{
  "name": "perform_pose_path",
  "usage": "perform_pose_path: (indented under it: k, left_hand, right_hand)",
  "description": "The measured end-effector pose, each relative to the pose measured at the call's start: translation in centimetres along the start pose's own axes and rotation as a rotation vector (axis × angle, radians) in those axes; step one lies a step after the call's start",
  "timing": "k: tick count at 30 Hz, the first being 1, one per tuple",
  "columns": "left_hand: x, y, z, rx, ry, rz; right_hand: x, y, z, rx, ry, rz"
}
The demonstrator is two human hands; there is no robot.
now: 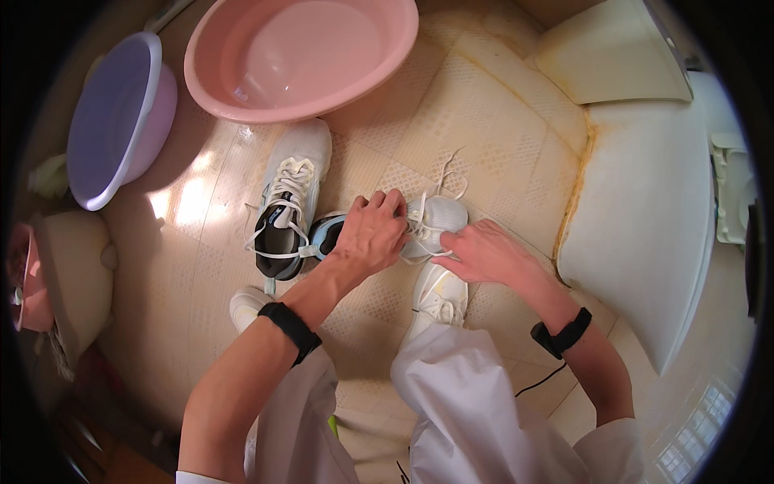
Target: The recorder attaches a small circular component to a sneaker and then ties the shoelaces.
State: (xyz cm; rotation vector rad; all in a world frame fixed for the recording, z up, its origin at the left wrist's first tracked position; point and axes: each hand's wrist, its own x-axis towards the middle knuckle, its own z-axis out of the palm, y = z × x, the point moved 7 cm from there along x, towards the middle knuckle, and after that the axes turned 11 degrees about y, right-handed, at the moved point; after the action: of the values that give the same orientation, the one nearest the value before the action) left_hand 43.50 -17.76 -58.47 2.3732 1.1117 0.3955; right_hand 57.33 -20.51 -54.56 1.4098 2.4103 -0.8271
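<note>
A white sneaker (447, 214) with a light-blue lining lies across the floor, its toe to the right. My left hand (372, 226) covers its middle, fingers curled down at the white shoelace (421, 216). At the toe's near side, my right hand (489, 253) pinches the lace between thumb and fingers; its exact grip is partly hidden. A loose lace end curls on the floor beyond the toe. To the left, a second white sneaker (300, 157) with a dark insole points away from me, its laces threaded and a loop hanging over its opening.
A large pink basin (234, 105) stands beyond the sneakers, and a purple basin (153, 105) leans at the far left. White fixtures with a stained base edge (637, 210) border the right. My own white shoes (439, 294) are close below the hands. A pink bowl (34, 282) sits at left.
</note>
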Motion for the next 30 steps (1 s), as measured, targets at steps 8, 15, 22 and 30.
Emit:
perform_pose_path:
  k: [8, 15, 22, 30]
  left_hand:
    - [0.6, 0.2, 0.5, -0.013, 0.038, -0.006]
    - [1.0, 0.6, -0.1, -0.011, 0.014, 0.01]
    - [0.5, 0.2, 0.4, 0.013, -0.011, 0.017]
    - [0.7, 0.2, 0.8, 0.067, -0.014, 0.031]
  right_hand:
    - [4.0, -0.7, 3.2, -0.077, 0.153, -0.027]
    - [1.2, -1.0, 1.3, -0.012, 0.081, -0.142]
    - [-7.0, -0.2, 2.1, 0.058, -0.104, -0.18]
    - [-4.3, -0.1, -0.9, 0.001, 0.038, -0.012]
